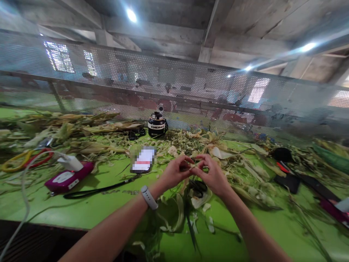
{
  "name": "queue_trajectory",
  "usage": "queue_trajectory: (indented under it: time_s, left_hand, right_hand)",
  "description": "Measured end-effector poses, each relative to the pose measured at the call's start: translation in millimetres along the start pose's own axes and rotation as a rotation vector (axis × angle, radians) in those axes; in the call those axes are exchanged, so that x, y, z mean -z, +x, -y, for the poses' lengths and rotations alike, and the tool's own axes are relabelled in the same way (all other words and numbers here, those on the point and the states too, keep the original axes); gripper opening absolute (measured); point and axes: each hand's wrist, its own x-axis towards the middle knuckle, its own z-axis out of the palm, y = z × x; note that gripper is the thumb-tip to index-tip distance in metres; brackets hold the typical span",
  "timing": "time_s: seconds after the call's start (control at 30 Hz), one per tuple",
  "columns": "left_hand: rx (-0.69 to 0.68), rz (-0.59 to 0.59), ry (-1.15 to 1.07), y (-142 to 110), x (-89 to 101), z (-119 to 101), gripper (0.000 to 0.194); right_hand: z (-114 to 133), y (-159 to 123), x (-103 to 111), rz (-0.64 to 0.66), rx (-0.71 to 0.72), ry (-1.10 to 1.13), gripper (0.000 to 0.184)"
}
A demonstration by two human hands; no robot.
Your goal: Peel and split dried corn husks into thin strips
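My left hand (176, 171), with a pale watch band (149, 197) on its wrist, is closed in a pinch over the green table. Its fingertips meet those of my right hand (212, 175), which is pinched too. Between them shows a thin pale-green strip of husk (193, 166), partly hidden by the fingers. Below the hands lie a dark coiled item (198, 187) and a curled pale husk piece (178, 213). Loose corn husks (242, 193) spread beside my right hand.
A phone (143, 159) lies left of my hands, near a black strap (100, 190). Farther left are a purple power strip (69, 178) with a white charger and yellow-handled scissors (17, 162). A black jug (157, 125) stands before a perforated metal screen (174, 80). Husk piles line the back.
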Motion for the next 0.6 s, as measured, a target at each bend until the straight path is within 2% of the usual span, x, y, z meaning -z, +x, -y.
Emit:
queue_trajectory:
  time_s: [0.13, 0.27, 0.37, 0.6]
  left_hand:
    - [0.013, -0.05, -0.011, 4.6, 5.9, 3.3, 0.043]
    - [0.063, -0.091, -0.096, 5.1, 6.6, 0.9, 0.053]
    - [0.117, -0.092, -0.169, 3.8, 5.2, 1.4, 0.056]
    - [0.122, -0.006, -0.31, 3.7, 7.2, 2.6, 0.031]
  right_hand:
    - [-4.1, 0.4, 5.3, -0.068, 0.059, -0.026, 0.024]
    - [-4.9, 0.5, 7.9, -0.036, 0.092, -0.031, 0.019]
    - [-3.6, 0.2, 4.9, -0.06, 0.077, -0.032, 0.018]
    - [1.5, -1.2, 2.6, -0.099, 0.092, -0.038, 0.012]
